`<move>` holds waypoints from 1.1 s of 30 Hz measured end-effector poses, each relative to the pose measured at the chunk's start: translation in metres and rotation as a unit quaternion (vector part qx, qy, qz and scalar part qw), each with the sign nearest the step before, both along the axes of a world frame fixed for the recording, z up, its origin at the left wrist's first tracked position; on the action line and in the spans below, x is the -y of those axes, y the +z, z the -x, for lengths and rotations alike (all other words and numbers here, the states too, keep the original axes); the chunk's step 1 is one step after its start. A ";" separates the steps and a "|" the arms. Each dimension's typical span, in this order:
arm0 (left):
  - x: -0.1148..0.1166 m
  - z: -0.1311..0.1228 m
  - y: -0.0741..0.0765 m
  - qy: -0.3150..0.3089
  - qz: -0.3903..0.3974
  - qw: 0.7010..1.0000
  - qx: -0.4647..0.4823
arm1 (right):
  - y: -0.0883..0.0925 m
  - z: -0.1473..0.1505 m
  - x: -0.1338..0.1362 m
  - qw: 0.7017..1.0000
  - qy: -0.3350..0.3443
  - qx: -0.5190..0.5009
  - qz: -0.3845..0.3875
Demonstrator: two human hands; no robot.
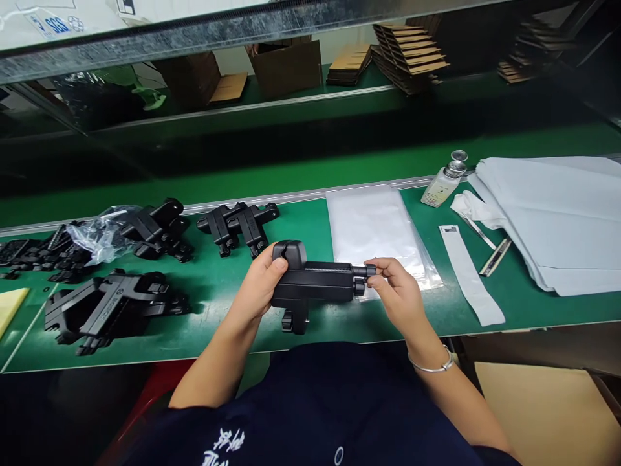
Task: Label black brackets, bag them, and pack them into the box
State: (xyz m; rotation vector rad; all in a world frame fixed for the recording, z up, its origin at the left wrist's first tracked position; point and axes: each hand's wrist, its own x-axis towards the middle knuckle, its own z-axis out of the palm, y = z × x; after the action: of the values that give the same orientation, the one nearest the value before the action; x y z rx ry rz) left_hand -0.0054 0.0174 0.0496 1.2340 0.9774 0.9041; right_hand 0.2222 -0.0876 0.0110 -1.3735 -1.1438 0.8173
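Held level above the green bench is a black plastic bracket (315, 285) with a long body, a rounded block on top and knobs at its lower and right ends. My left hand (259, 281) wraps around its left end, thumb on the rounded block. At the other end, my right hand (395, 288) pinches the small round knob (370, 270) between thumb and fingers. Behind lies a stack of clear plastic bags (369, 223), partly under the right hand. Two similar black brackets (237, 223) rest on the bench beyond my left hand.
More black brackets (114, 307) are piled at left, near a crumpled plastic bag (104, 233). On the right are a pump bottle (444, 181), a white strip (470, 272), a metal-handled tool (495, 257) and white sheets (557, 220). A metal shelf edge (218, 32) crosses overhead.
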 end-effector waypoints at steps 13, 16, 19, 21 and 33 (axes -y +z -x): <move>0.000 -0.008 0.010 -0.008 0.029 1.000 -0.005 | 0.003 -0.002 -0.003 0.998 -0.021 -0.060 -0.004; 0.000 -0.006 0.009 -0.010 0.028 1.000 -0.005 | 0.001 -0.002 -0.002 0.998 -0.018 -0.056 -0.009; -0.001 -0.003 0.007 -0.007 0.011 1.000 0.002 | 0.002 -0.001 0.000 0.999 -0.013 -0.022 -0.033; -0.002 -0.001 0.004 -0.005 -0.009 1.000 0.010 | 0.004 0.000 0.002 0.998 -0.014 0.017 -0.063; -0.005 0.010 -0.003 -0.028 -0.110 0.993 0.031 | 0.007 0.004 0.007 0.980 -0.011 0.116 -0.162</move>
State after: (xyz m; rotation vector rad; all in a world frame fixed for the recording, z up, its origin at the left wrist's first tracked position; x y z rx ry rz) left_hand -0.0149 0.0223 0.0470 1.4030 0.8052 1.0215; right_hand 0.2180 -0.0946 0.0183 -1.2253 -1.3709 0.4363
